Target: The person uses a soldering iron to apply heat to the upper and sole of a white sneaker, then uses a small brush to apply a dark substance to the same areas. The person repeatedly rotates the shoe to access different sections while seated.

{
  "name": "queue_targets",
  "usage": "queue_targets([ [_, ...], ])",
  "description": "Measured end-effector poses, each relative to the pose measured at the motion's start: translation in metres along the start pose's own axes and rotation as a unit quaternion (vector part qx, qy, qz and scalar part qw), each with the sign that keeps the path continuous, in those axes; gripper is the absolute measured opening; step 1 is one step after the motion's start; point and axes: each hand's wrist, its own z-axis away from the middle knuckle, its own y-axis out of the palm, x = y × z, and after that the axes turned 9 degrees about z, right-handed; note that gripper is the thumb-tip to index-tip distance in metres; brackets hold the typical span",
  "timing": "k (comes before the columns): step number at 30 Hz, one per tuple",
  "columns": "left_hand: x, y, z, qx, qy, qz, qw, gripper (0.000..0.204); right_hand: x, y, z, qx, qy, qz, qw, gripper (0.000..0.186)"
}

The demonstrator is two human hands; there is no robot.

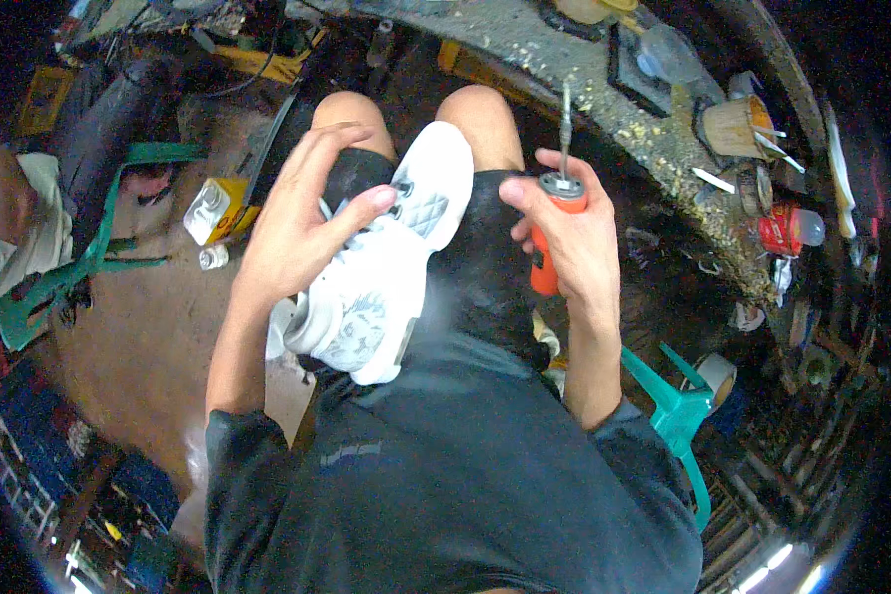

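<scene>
A white quilted sneaker (366, 287) lies at a slant across my lap, toe away from me. My left hand (297, 218) grips its upper part, thumb by the laces and fingers along the far left side. To the right, my right hand (574, 238) holds an orange cylindrical tool (545, 267) upright, with a silver cap and a thin metal shaft pointing away from me. The thumb rests near the cap; the hand is apart from the sneaker.
A speckled, cluttered workbench (525, 54) curves across the back and right, holding a wooden-coloured cup (728, 134) and a red package (777, 230). Yellow-white container (213, 213) and small white bottle (213, 256) stand left. Green plastic furniture (668, 401) is at both sides.
</scene>
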Motion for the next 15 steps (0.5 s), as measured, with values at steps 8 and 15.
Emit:
queue_targets([
  [8,-0.041,0.037,-0.055,0.008,0.059,0.132,0.989,0.044,-0.001,-0.03,0.028,0.093,-0.146,-0.021,0.985,0.116],
  [15,-0.054,0.057,-0.059,0.044,-0.081,0.46,0.883,0.043,0.009,-0.004,0.042,0.086,-0.218,0.062,0.97,0.121],
])
